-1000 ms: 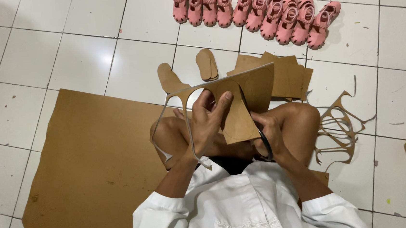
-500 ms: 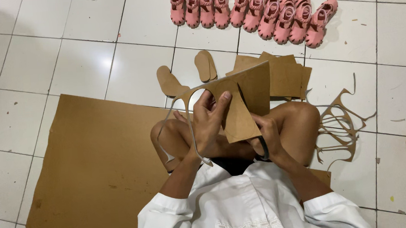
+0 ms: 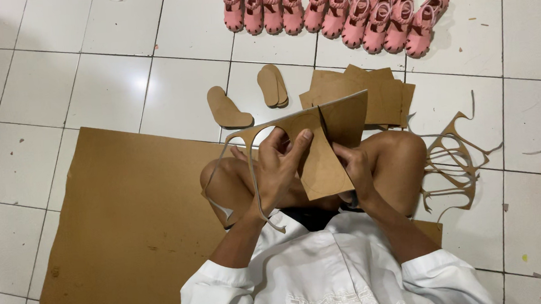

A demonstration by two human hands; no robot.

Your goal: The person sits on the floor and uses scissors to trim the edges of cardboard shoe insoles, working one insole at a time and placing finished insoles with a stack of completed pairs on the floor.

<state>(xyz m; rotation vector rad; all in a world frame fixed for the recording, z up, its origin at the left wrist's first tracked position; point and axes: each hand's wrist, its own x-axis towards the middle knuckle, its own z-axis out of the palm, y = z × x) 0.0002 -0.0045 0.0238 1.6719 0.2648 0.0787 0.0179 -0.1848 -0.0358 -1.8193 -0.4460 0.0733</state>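
Head view: left hand (image 3: 278, 170), right hand (image 3: 356, 174) grip cardboard sheet (image 3: 319, 161).

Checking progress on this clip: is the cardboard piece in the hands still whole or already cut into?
Already cut into. The cardboard piece, held by the left hand and right hand, trails a thin trimmed strip off its left side.

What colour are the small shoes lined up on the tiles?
The shoes are pink, seen best in the head view, at the top.
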